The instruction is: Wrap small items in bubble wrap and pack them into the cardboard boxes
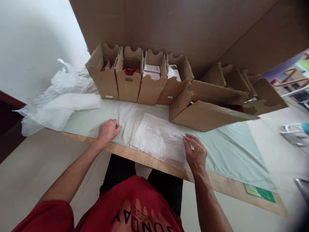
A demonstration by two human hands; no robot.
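A sheet of bubble wrap (158, 137) lies flat on the pale green cloth (227, 151) near the table's front edge. My right hand (196, 154) rests at the sheet's right edge, fingers together and touching it. My left hand (108, 129) sits on the cloth left of the sheet, fingers curled into a loose fist; nothing shows in it.
A row of open cardboard bins (135, 75) stands behind the sheet, holding red and white packs. A flattened cardboard box (207, 112) lies at the right. A pile of plastic wrap (58, 103) fills the table's left end. A large cardboard sheet (183, 25) leans behind.
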